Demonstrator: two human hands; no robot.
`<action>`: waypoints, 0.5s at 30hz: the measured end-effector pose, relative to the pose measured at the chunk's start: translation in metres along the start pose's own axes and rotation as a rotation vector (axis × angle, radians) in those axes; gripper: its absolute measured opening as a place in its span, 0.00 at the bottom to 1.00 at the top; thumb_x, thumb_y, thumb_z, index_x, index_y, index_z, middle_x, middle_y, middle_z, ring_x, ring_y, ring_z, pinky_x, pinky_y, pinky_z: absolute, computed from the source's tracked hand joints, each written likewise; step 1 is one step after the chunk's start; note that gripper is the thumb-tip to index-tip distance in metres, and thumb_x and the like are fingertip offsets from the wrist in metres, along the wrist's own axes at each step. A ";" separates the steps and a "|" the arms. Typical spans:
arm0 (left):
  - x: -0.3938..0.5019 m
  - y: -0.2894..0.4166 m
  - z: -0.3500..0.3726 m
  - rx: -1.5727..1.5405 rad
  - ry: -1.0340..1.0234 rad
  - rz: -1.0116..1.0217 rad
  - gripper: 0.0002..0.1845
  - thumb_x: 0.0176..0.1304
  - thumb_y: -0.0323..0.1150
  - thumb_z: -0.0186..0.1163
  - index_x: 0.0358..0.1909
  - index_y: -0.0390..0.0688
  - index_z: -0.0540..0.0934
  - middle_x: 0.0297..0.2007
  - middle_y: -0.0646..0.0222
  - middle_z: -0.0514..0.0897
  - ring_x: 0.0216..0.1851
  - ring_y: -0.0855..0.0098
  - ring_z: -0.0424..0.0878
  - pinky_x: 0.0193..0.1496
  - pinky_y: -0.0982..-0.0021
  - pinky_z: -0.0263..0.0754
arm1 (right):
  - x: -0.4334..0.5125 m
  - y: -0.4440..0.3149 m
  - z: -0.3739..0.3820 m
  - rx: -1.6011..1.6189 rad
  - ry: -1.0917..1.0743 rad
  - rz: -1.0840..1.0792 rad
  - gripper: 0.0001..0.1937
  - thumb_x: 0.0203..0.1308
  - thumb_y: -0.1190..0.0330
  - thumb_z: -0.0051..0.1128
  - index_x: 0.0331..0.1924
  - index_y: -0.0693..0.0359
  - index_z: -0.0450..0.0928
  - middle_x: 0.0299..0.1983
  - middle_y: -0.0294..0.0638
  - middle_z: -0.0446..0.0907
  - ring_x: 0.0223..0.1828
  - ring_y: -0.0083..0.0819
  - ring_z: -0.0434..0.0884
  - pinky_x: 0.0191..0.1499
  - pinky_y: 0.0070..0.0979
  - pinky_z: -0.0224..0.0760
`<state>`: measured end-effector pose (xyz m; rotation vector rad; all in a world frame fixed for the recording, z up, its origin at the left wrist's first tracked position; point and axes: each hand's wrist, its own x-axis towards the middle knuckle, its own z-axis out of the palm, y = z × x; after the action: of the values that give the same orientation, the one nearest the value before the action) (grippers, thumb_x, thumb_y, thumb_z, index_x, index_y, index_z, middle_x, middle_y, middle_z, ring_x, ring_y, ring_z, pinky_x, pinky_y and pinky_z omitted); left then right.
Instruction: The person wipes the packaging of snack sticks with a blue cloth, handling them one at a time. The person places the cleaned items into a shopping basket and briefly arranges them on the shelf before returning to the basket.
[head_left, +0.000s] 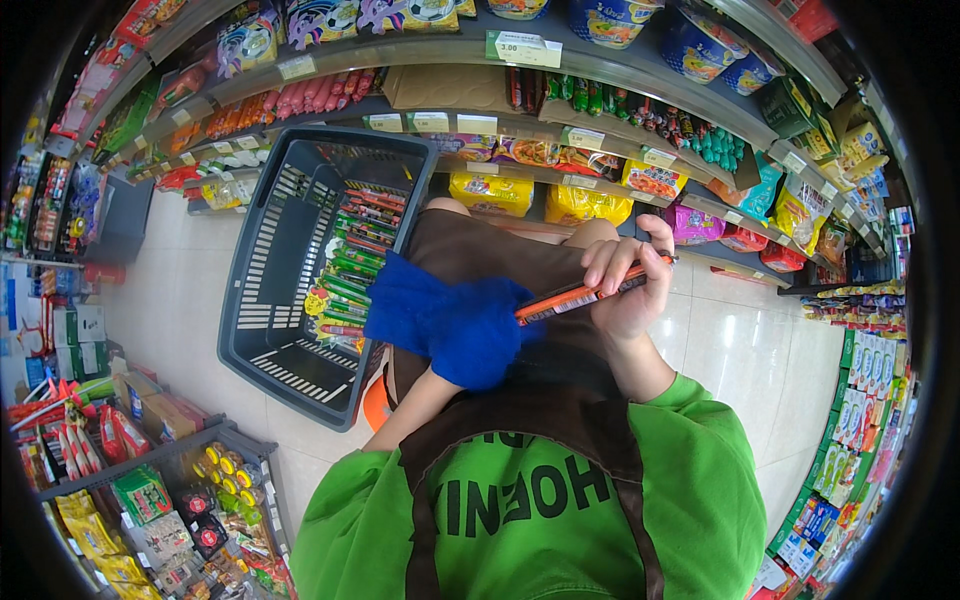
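My right hand (626, 281) grips the upper end of a sausage stick (562, 300) in an orange and black wrapper, held at a slant above my lap. A blue cloth (472, 322) covers my left hand, whose fingers are hidden; through the cloth it closes around the stick's lower end. Part of the cloth hangs over the rim of a dark grey plastic shopping basket (244, 300) to the left. Inside the basket lie several wrapped sausage sticks (356, 270), green ones and red ones, along its right side. A brown apron (480, 247) spreads over my lap.
Shelves (450, 56) curve across the front with sausages, bagged noodles (491, 193) and noodle bowls (611, 22). A snack rack (157, 465) stands at lower left, boxed goods (832, 450) at right. An orange seat edge (376, 405) shows beside the basket, above pale floor tiles (720, 337).
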<state>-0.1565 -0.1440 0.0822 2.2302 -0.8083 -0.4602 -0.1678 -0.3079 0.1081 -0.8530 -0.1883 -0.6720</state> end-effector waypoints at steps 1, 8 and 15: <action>-0.001 -0.002 0.000 -0.032 0.011 -0.007 0.14 0.48 0.35 0.58 0.37 0.43 0.76 0.36 0.57 0.76 0.38 0.54 0.73 0.41 0.62 0.67 | -0.001 0.001 0.000 0.002 0.003 0.003 0.12 0.56 0.68 0.36 0.42 0.65 0.64 0.08 0.39 0.66 0.11 0.31 0.69 0.24 0.27 0.67; -0.006 -0.012 0.014 -0.092 0.363 0.142 0.17 0.51 0.26 0.51 0.46 0.40 0.69 0.43 0.57 0.71 0.49 0.64 0.68 0.52 0.69 0.61 | -0.022 0.010 0.016 -0.034 -0.224 0.157 0.11 0.57 0.74 0.41 0.43 0.69 0.65 0.21 0.47 0.75 0.28 0.34 0.77 0.37 0.29 0.70; -0.006 -0.012 0.035 -0.724 0.086 0.047 0.14 0.58 0.30 0.45 0.46 0.39 0.66 0.42 0.59 0.71 0.49 0.67 0.68 0.51 0.71 0.61 | -0.039 0.022 0.030 -0.080 -0.367 0.289 0.08 0.59 0.77 0.42 0.42 0.68 0.65 0.31 0.48 0.76 0.35 0.32 0.77 0.43 0.28 0.69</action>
<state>-0.1744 -0.1514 0.0500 1.5444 -0.5305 -0.5277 -0.1819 -0.2563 0.0980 -1.0529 -0.3614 -0.2499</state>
